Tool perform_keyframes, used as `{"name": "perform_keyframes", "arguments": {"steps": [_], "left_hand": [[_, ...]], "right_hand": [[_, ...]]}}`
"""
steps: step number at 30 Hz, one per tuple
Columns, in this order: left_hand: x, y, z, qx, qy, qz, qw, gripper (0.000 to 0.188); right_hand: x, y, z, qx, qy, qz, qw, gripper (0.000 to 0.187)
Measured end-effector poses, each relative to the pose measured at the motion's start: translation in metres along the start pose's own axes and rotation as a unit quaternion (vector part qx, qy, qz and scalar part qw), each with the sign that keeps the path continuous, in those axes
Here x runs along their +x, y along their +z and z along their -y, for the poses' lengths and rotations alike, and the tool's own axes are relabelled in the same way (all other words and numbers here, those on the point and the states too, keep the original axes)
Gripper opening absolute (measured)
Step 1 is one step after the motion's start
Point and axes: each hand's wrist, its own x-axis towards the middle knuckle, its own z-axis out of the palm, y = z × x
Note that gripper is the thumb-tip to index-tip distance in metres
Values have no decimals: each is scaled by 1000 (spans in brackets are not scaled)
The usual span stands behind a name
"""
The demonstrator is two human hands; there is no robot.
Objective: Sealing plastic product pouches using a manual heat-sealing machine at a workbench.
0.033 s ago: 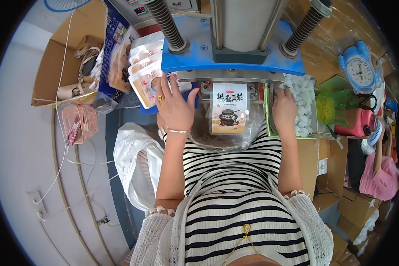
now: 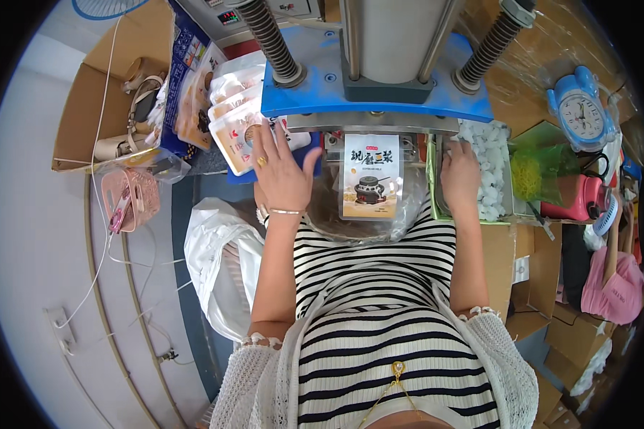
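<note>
My left hand (image 2: pixel 285 171) lies over the near edge of a fanned stack of printed pouches (image 2: pixel 235 136), fingers stretched and thumb apart. Under it shows part of a blue tray (image 2: pixel 240 178). Between my hands a white-and-orange pouch (image 2: pixel 370 179) with a dark pot picture hangs upright at the front of a press machine (image 2: pixel 376 111). On the other side, my right hand (image 2: pixel 461 175) reaches into a green-edged box (image 2: pixel 436 196) beside small white plastic pieces (image 2: pixel 491 171). Its fingers are curled with the tips hidden, so what they hold cannot be made out.
A cardboard box (image 2: pixel 86 114) and a pink basket (image 2: pixel 139 196) stand at the left, above a white plastic bag (image 2: pixel 218 257). To the right are a blue alarm clock (image 2: pixel 581 114) and a pink-red container (image 2: pixel 576 199). Another person's pink sleeve (image 2: pixel 612 289) shows at far right.
</note>
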Motion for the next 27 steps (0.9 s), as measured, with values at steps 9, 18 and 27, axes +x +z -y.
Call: {"name": "perform_keyframes", "arguments": {"steps": [9,18,27], "left_hand": [[-51,-10,30,-211,-20,126,969,21],[-34,-60,-31,-501,-214,287,788,16],[-66,-9,-59,-585,-299,322,682,19]], "right_hand": [[-5,3,-18,384,79,-53,918,21],[-18,-39,57,580,-7,34,814,21],[-9,-19,83,556,53,133,819,21]]}}
